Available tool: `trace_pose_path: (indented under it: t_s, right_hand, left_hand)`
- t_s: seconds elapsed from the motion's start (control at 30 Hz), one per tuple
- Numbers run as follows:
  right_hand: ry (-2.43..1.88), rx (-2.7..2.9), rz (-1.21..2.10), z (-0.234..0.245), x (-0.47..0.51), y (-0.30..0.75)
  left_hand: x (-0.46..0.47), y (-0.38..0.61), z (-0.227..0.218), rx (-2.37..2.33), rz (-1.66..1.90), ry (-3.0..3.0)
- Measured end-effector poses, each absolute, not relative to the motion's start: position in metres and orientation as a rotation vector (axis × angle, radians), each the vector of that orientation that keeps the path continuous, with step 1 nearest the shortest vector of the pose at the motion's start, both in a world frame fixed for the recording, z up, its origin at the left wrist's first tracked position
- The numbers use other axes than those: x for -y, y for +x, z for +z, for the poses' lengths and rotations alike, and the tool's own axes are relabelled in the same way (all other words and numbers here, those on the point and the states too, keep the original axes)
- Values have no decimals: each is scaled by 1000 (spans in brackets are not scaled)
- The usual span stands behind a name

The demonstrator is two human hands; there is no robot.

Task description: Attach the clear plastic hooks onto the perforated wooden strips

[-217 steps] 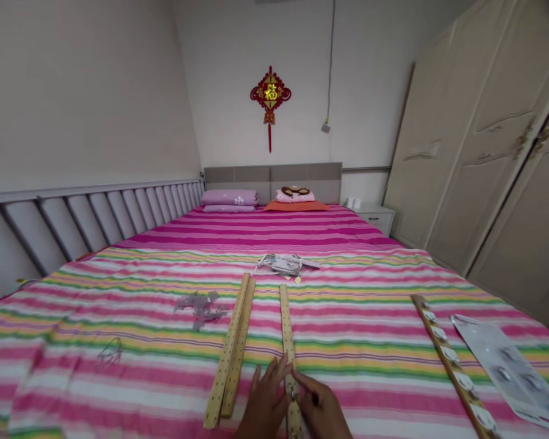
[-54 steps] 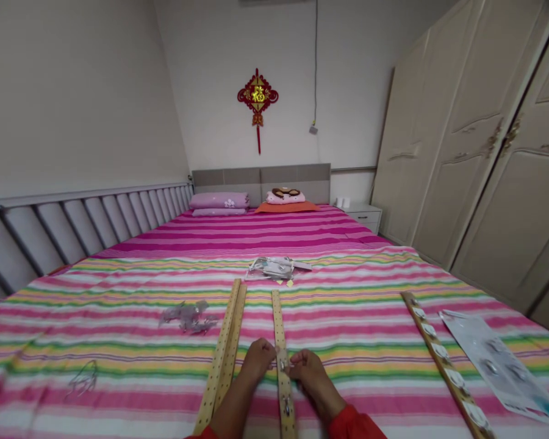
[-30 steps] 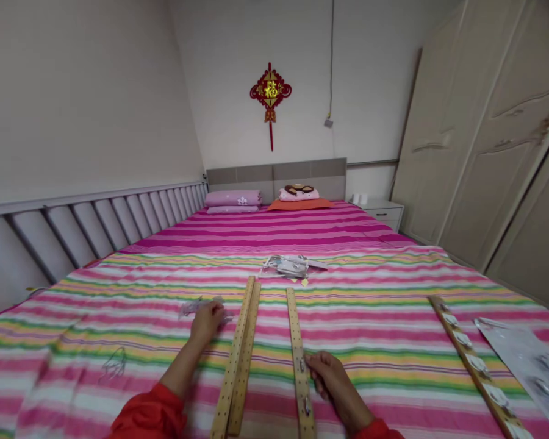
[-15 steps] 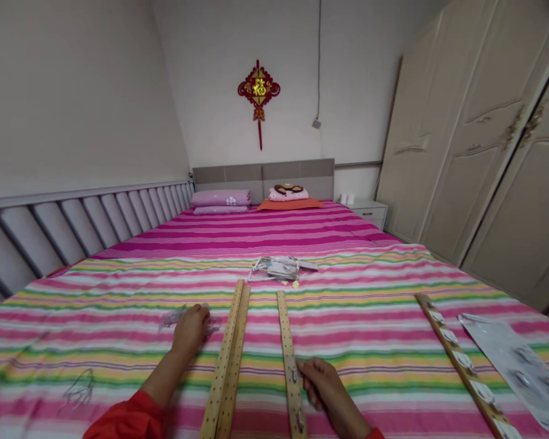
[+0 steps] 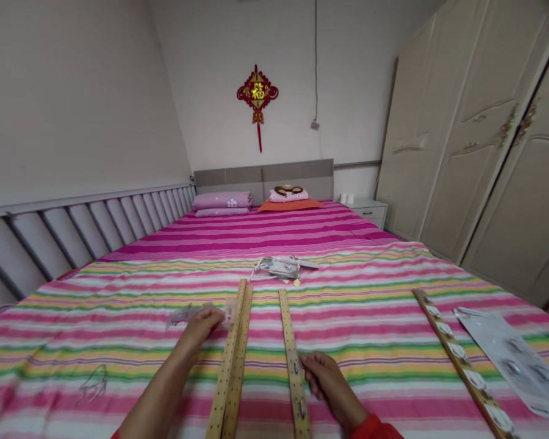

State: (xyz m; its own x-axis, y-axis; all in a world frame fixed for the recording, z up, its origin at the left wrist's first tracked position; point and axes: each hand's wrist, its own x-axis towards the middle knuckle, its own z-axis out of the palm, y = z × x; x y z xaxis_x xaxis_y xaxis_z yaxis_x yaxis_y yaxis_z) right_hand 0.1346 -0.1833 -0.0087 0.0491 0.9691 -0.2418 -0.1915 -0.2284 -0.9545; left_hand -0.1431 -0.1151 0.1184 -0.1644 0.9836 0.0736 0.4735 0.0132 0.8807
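Note:
My left hand (image 5: 205, 323) pinches a small clear plastic piece (image 5: 229, 313) beside the upper part of a pair of perforated wooden strips (image 5: 232, 360). Behind its fingers lies some crumpled clear plastic (image 5: 182, 314). My right hand (image 5: 326, 379) is closed at the right edge of a single perforated wooden strip (image 5: 287, 323), thumb and forefinger touching it. Two clear hooks with metal prongs sit on that strip: an upper hook (image 5: 296, 366) by my fingertips and a lower hook (image 5: 302, 408) nearer me.
At right lies a brown strip with several white hooks (image 5: 457, 352), beside a clear package (image 5: 507, 353) of hooks. Farther up the striped sheet (image 5: 366, 305) is a pile of packaged parts (image 5: 277, 267). A thin clear plastic scrap (image 5: 94, 383) lies at left.
My left hand has moved right and slightly forward, from the crumpled plastic to the paired strips, with the clear piece now showing at its fingertips. My right hand stays at the single strip.

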Motion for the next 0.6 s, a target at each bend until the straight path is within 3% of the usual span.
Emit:
trace_pose_path:
  t_s: [0.27, 0.47, 0.6]
  right_hand:
    - [-1125, 935, 1255, 20, 183, 142]
    - [-1054, 1297, 973, 71, 179, 135]
    - [-1067, 1429, 869, 76, 176, 133]
  left_hand:
    - [151, -68, 153, -1501, 338, 2588]
    - [147, -38, 156, -1229, 294, 2687]
    - [143, -28, 154, -1178, 284, 2718]
